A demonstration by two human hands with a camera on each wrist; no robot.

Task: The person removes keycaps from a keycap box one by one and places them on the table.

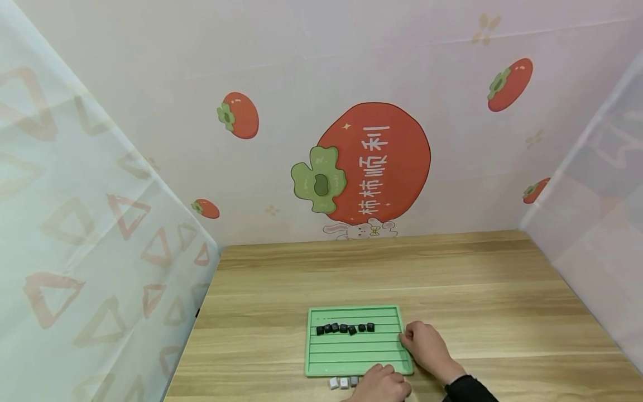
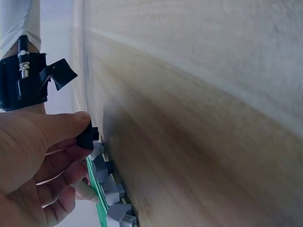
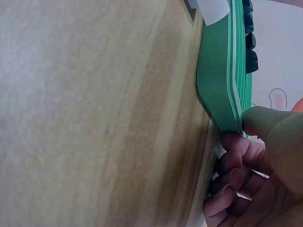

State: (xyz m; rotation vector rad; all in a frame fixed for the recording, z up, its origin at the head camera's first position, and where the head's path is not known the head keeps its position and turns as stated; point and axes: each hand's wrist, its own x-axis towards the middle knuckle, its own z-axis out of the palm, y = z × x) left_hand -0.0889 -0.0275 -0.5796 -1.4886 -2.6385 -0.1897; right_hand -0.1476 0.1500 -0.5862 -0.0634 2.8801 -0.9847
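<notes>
My left hand (image 1: 380,384) is at the front edge of a green ridged tray (image 1: 346,358). In the left wrist view its thumb and fingers pinch a small black keycap (image 2: 85,137). Just past it, grey keycaps (image 2: 111,190) lie in a line along the tray's side; part of that line is hidden by the hand in the head view. At the tray's right edge is my right hand (image 1: 427,347). Its thumb and forefinger grip the tray's corner in the right wrist view. A row of several black keycaps (image 1: 344,328) sits on the tray's upper ridges.
White and grey keycaps (image 1: 344,383) lie on the wooden table (image 1: 251,318) in front of the tray. A printed backdrop (image 1: 271,56) rises behind the table, with side sheets at left and right.
</notes>
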